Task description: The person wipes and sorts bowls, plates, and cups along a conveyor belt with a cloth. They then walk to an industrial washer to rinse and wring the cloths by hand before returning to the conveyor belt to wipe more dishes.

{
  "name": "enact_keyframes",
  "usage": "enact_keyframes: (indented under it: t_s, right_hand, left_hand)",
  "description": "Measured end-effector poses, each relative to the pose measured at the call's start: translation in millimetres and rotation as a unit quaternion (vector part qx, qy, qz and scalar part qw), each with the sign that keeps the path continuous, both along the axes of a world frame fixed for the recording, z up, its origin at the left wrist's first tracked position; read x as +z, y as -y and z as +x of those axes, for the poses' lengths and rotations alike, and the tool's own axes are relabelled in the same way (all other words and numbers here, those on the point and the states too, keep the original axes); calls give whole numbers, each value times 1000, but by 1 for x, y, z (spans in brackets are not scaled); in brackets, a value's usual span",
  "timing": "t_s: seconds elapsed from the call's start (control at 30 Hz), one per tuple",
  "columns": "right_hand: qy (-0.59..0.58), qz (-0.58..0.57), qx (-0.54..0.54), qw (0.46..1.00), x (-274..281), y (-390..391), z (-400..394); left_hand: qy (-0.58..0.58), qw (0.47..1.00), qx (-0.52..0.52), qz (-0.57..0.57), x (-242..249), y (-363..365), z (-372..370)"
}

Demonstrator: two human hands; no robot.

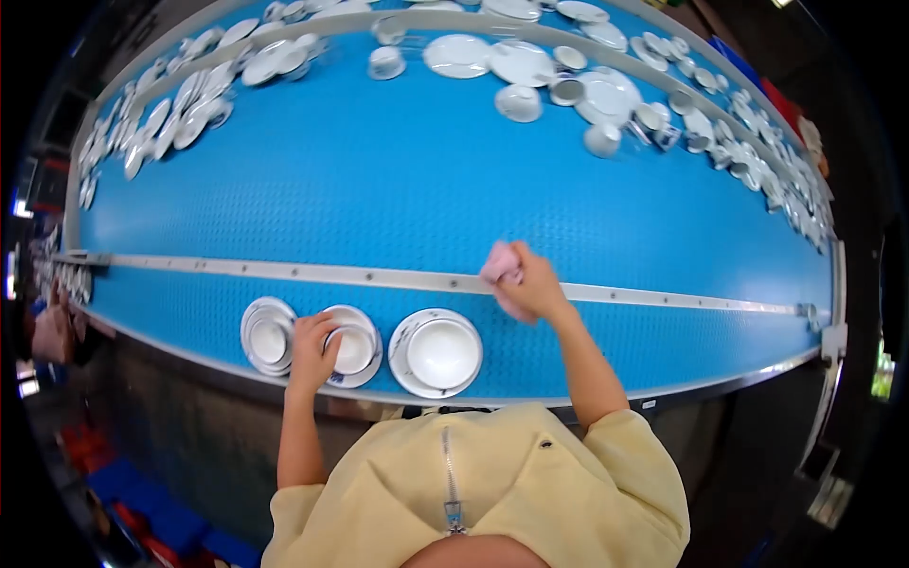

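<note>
My left hand is at the left rim of a white bowl, its fingers and thumb curled over that edge. This bowl rests on a white plate with dark patterning on its rim. To its left is another plate with a smaller bowl on it. On the right, a larger white bowl sits on a patterned plate. A crumpled pink cloth is bunched in my closed right hand, held above the metal rail, right of the bowls.
A metal rail divides the blue textured surface. Along the far side lie many white plates, cups and bowls, some overlapping or tipped. Another person's hand shows at the far left.
</note>
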State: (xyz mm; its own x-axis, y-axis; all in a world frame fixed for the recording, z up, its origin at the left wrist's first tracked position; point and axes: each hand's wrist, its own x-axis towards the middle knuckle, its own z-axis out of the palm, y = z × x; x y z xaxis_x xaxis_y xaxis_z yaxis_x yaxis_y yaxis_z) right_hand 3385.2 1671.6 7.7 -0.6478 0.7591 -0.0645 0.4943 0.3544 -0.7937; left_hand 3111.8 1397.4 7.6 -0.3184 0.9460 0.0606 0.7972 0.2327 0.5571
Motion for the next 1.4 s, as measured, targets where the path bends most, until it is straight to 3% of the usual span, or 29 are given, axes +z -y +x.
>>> enact_keyframes:
  t_s: [0.03,0.1,0.13,0.17,0.23,0.3,0.5,0.77,0.83,1.07,1.13,1.2,1.27,1.4]
  right_hand:
    - [88,-30,41,995,-5,-2,13]
    - [128,-67,121,982,-10,13,28]
    - [168,-87,156,970,-13,21,30]
    - [141,21,153,978,-39,37,35]
    - [196,3,106,975,-41,56,37]
    - [167,20,109,980,-54,63,48]
    - [140,30,63,988,-53,53,91]
    - [210,11,26,977,-51,-6,196]
    - [242,8,2,970,-50,-28,234]
    - [352,-12,12,936,-49,-103,373]
    - [369,-136,102,914,-53,-137,409]
    - [183,-331,-26,925,-33,-174,444]
    - [283,-111,-56,951,-41,-231,471]
    - [268,32,-171,948,-38,-342,505]
  left_hand:
    - [1,1000,-11,6,-5,-2,6]
    - [-3,993,122,2,-10,-3,14]
    - [-2,994,112,9,-20,-2,15]
    - [32,991,127,-1,-35,-1,14]
    - [66,990,125,-5,-48,-3,15]
    - [175,970,153,-76,-52,-7,22]
    - [84,984,155,-23,-64,-21,63]
    - [139,987,71,-45,-67,-80,188]
    - [286,953,83,-46,-64,-105,228]
    - [348,929,-37,-122,-53,-181,352]
    - [431,884,-59,-171,-35,-204,381]
    - [421,884,-93,-180,-44,-216,395]
    - [403,883,-110,-213,-27,-227,412]
    - [471,853,-94,-206,-26,-233,425]
